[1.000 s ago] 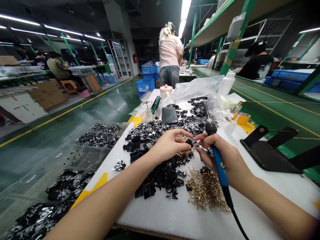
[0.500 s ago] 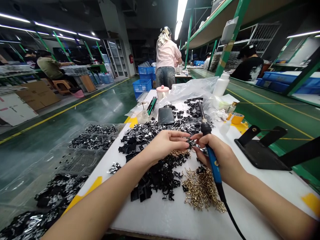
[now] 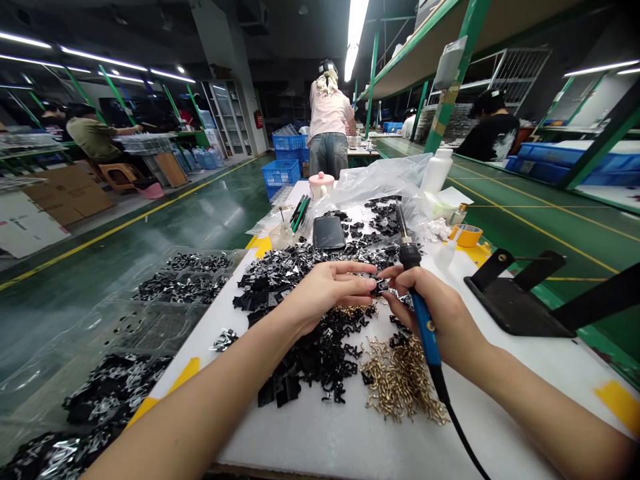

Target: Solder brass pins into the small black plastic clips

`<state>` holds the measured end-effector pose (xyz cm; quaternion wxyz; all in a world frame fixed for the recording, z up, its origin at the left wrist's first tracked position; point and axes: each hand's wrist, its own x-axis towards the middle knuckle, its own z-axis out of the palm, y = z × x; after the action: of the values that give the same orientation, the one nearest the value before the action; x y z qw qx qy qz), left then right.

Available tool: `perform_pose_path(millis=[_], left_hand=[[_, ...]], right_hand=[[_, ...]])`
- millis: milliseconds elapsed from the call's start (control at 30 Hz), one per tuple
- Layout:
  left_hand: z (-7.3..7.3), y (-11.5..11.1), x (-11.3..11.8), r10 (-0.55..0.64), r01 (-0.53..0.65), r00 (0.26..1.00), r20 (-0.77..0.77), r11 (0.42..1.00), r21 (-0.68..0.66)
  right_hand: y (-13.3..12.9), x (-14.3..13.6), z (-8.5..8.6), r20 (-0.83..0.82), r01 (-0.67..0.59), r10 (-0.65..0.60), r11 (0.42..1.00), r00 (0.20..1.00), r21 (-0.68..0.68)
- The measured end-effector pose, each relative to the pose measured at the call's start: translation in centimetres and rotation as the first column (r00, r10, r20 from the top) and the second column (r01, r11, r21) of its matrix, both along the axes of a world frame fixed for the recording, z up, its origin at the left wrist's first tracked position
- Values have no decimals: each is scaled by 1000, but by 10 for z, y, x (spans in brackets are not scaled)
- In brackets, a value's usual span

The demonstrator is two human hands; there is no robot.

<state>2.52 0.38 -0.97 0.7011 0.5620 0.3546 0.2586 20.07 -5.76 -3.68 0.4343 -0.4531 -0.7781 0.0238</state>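
Between the fingertips of both hands is a small black part with a bit of shiny metal (image 3: 380, 285). My left hand (image 3: 327, 293) pinches it from the left, fingers stretched towards the right. My right hand (image 3: 435, 303) holds a soldering iron (image 3: 424, 320) with a blue handle, its tip pointing up and away, while its thumb and a fingertip touch the black part. Below the hands lie a pile of brass-coloured bent pins (image 3: 400, 380) and a heap of black parts (image 3: 320, 353). More black and silvery pieces (image 3: 285, 267) spread behind my left hand.
A dark phone (image 3: 329, 233) lies beyond the heap. On the right stand a black metal stand (image 3: 515, 307), yellow tape (image 3: 466, 235) and a white bottle (image 3: 437, 171). Clear divided trays (image 3: 165, 320) with parts sit at the left. A person in pink (image 3: 330, 110) stands ahead.
The whole view has shifted slightly. Both hands stay together on the small black part, and the soldering iron keeps its place in my right hand.
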Motion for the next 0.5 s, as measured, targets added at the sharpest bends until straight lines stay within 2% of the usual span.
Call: perform_pose_path(millis=[500], left_hand=[[0,-4,3,30,-29,1000,-2,999,24]], right_hand=[[-2,2,-2,71,-34,35,999,997,-20]])
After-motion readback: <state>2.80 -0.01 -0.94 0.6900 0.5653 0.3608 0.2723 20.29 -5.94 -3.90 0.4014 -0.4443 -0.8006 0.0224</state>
